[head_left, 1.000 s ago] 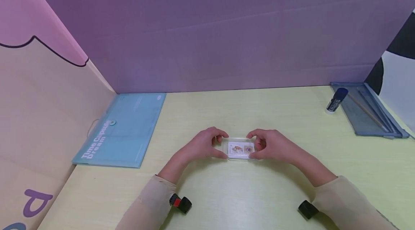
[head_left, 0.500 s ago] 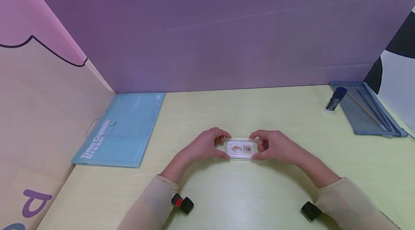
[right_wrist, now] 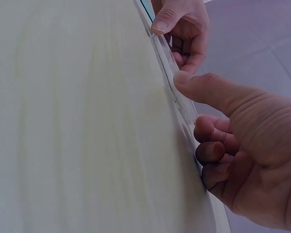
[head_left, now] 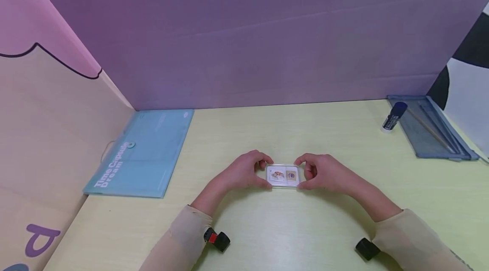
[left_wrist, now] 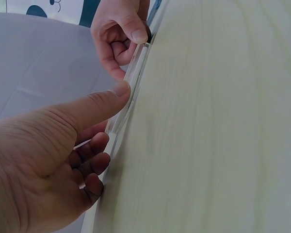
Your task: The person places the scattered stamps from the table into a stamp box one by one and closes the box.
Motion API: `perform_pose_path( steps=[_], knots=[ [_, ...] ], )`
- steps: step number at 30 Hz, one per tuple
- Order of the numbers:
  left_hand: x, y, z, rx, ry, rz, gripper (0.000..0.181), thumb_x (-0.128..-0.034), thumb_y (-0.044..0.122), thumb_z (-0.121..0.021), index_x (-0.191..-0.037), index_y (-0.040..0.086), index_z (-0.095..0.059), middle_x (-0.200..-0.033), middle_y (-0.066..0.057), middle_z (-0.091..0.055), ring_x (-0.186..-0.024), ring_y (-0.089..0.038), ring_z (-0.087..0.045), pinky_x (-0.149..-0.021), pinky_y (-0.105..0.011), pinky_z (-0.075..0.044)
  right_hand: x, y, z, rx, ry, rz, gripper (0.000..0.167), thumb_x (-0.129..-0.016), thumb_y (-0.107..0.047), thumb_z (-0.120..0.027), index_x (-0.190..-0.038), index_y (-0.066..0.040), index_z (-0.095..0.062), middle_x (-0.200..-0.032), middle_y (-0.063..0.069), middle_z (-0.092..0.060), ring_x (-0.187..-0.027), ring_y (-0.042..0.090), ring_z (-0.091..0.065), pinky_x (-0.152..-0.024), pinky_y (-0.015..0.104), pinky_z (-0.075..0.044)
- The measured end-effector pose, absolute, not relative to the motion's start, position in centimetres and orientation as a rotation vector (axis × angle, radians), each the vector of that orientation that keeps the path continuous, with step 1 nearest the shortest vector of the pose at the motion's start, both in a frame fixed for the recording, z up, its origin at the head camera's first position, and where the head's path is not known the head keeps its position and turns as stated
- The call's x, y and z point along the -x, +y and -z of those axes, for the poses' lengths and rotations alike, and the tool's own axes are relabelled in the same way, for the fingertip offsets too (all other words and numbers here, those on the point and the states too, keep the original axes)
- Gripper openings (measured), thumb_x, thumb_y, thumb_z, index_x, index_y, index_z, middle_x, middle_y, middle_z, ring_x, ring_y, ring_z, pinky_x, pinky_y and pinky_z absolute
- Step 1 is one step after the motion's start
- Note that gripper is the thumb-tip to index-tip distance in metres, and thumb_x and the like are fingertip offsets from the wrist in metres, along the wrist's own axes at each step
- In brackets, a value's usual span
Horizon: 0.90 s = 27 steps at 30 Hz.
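Observation:
A small clear plastic case [head_left: 283, 176] with a white card and two little pictures inside lies low over the table, between both hands. My left hand [head_left: 250, 172] pinches its left end, thumb on the near edge and index finger on the far edge. At the opposite end, my right hand [head_left: 322, 172] pinches it the same way. Seen edge-on in the left wrist view, the case [left_wrist: 131, 87] looks thin and flat, with the left thumb [left_wrist: 104, 102] pressed against its side. In the right wrist view, the right thumb [right_wrist: 203, 87] touches the near edge.
A light blue document folder [head_left: 145, 156] lies at the table's left. Toward the back right, a glue stick [head_left: 394, 116] with a dark cap is beside a blue-grey mesh pouch [head_left: 428, 135] bearing a thin stick. A purple panel [head_left: 267, 42] rises behind the table [head_left: 282, 228].
Both hands have shifted slightly right. The clear plastic that stuck out left of the white card has moved right, and the card now sits more evenly within the case's outline.

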<state>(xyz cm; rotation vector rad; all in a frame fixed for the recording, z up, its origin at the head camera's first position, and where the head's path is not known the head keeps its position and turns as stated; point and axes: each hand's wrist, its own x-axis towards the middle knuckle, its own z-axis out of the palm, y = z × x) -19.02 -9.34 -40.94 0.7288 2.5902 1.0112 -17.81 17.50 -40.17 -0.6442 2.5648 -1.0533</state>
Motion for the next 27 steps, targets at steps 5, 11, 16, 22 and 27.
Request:
perform_pose_path(
  steps=[5, 11, 16, 22, 27],
  knots=[
    [19.01, -9.25, 41.02, -0.721, 2.588, -0.998, 0.055, -0.0723, 0.018, -0.094, -0.119, 0.012, -0.066, -0.095, 0.002, -0.054, -0.09, -0.014, -0.049, -0.079, -0.025, -0.042, 17.67, 17.54, 40.26, 0.631, 2.57, 1.04, 0.053, -0.076, -0.018, -0.09, -0.117, -0.004, -0.059, -0.074, -0.001, -0.054, -0.069, 0.016, -0.05, -0.06, 0.025, -0.041],
    [18.84, -9.25, 40.84, -0.735, 2.6, -0.978, 0.056, -0.0725, 0.019, -0.094, -0.12, 0.012, -0.065, -0.096, 0.002, -0.055, -0.09, -0.014, -0.049, -0.08, -0.025, -0.042, 17.61, 17.49, 40.41, 0.649, 2.59, 1.006, 0.053, -0.076, -0.019, -0.09, -0.116, -0.004, -0.059, -0.072, -0.002, -0.054, -0.066, 0.015, -0.049, -0.058, 0.025, -0.04],
    [18.75, -9.28, 40.78, -0.739, 2.599, -0.977, 0.055, -0.0725, 0.019, -0.094, -0.119, 0.011, -0.065, -0.095, 0.001, -0.055, -0.089, -0.014, -0.049, -0.08, -0.026, -0.042, 17.63, 17.52, 40.47, 0.65, 2.597, 0.996, 0.052, -0.076, -0.019, -0.09, -0.116, -0.005, -0.059, -0.071, -0.002, -0.053, -0.066, 0.015, -0.049, -0.059, 0.025, -0.041],
    [18.68, -9.24, 40.84, -0.732, 2.601, -0.965, 0.054, -0.0728, 0.018, -0.093, -0.119, 0.011, -0.065, -0.094, 0.002, -0.055, -0.089, -0.014, -0.05, -0.081, -0.026, -0.043, 17.58, 17.51, 40.62, 0.666, 2.599, 0.99, 0.051, -0.077, -0.018, -0.089, -0.117, -0.005, -0.059, -0.071, -0.003, -0.053, -0.066, 0.014, -0.05, -0.061, 0.026, -0.042],
    [18.64, -9.14, 40.81, -0.739, 2.61, -0.936, 0.054, -0.074, 0.018, -0.092, -0.12, 0.01, -0.065, -0.095, 0.003, -0.055, -0.09, -0.013, -0.05, -0.081, -0.026, -0.043, 17.46, 17.48, 40.52, 0.674, 2.604, 0.988, 0.051, -0.077, -0.017, -0.088, -0.117, -0.006, -0.058, -0.071, -0.004, -0.052, -0.067, 0.014, -0.05, -0.061, 0.025, -0.041]
  ],
)
